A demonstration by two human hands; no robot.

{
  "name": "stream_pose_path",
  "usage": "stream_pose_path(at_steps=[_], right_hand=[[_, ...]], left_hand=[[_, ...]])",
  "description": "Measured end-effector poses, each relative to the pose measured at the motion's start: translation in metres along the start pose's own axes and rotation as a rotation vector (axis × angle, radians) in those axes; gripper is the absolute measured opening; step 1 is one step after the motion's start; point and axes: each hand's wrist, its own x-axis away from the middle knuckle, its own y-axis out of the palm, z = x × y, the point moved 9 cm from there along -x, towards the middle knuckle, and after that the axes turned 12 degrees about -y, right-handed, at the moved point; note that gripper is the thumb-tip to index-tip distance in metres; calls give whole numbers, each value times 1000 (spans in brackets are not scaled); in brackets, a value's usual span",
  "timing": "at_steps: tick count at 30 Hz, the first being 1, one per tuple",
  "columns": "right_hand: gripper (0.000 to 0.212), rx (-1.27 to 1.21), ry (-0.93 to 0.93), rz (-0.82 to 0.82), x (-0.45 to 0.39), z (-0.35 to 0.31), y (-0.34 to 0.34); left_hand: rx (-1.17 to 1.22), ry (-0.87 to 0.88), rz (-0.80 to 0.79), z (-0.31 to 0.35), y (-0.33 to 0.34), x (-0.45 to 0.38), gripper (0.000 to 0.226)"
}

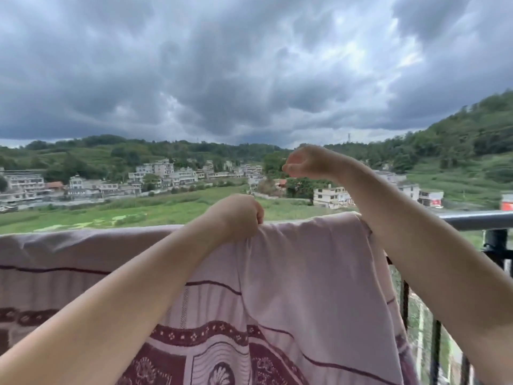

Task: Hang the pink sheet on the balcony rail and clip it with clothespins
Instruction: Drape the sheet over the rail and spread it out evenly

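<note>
Sheet: the pink sheet (277, 287) with dark red patterning is draped over the balcony rail (477, 220), reaching almost to its right end.
Left hand: the left hand (236, 215) pinches a fold of cloth at the rail's top edge.
Right hand: the right hand (308, 162) is raised above the rail, fingers curled; whether it holds anything, I cannot tell.
Clothespins: 0 visible.
Progress: hanging looks largely done; clipping apparently remains.
Beyond: fields, houses, hills, dark clouds.
</note>
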Motion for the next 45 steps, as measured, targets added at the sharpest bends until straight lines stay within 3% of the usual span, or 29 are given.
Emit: stream_pose_path(at_steps=[3, 5, 7, 10, 12, 15, 18, 22, 24, 26, 30, 34, 37, 40, 45], right_hand=[[26, 90, -18, 313, 65, 9, -16], [35, 193, 49, 534, 125, 12, -15], [49, 288, 126, 658, 174, 11, -1], [61, 212, 298, 626, 203, 20, 36], [47, 55, 310, 591, 199, 24, 52], [34, -98, 302, 660, 192, 26, 54], [42, 89, 312, 794, 200, 16, 16], [42, 290, 247, 784, 175, 10, -50], [42, 225, 239, 772, 153, 32, -83], [28, 206, 286, 832, 146, 63, -122], [24, 562, 293, 790, 132, 100, -184], [25, 757, 168, 660, 99, 118, -183], [26, 724, 54, 605, 92, 132, -155], [30, 668, -43, 634, 108, 147, -138], [27, 524, -44, 494, 121, 182, -111]], left_hand=[[11, 19, 79, -1, -3, -1, 26], [87, 63, 140, -3, -7, 2, 30], [-1, 156, 167, 2, -5, 8, 38], [-45, 288, 120, 13, 1, 17, 37], [16, 325, 121, 17, -1, 21, 33], [89, 343, 281, 19, -9, 30, 26], [110, 356, 461, 27, -14, 39, 10], [51, 256, 685, 39, -26, 41, 11], [35, 175, 733, 39, -30, 35, 10], [19, 81, 761, 30, -32, 24, 5], [-126, -5, 815, 22, -35, 16, 7], [-56, -45, 787, 55, -34, 18, 18], [60, 91, 794, 121, -25, 29, 40], [139, 56, 526, 183, 4, 12, 51], [114, 9, 227, 240, 54, -34, 30]])
